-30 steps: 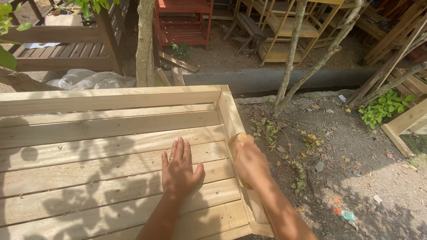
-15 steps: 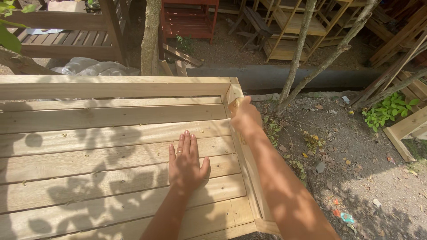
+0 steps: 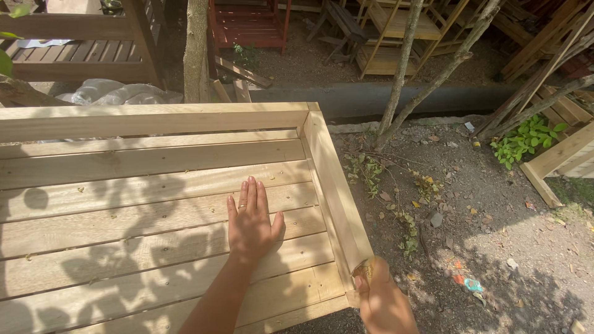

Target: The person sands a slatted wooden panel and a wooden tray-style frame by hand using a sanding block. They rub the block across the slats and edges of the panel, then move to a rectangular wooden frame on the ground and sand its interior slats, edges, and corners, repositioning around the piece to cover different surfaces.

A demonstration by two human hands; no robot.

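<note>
Two hands laid on a slatted wooden bench (image 3: 154, 204), left hand (image 3: 250, 222) pressed flat, fingers released, right hand (image 3: 383, 300) clenched on a small yellowish piece (image 3: 364, 269) at the side rail (image 3: 334, 185).

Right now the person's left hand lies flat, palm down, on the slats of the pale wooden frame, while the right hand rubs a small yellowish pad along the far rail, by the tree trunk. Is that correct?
Not quite. The left hand does lie flat on the slats of the wooden frame, but the right hand holds the yellowish pad at the near end of the right side rail, not the far rail. The head view shows it.
</note>
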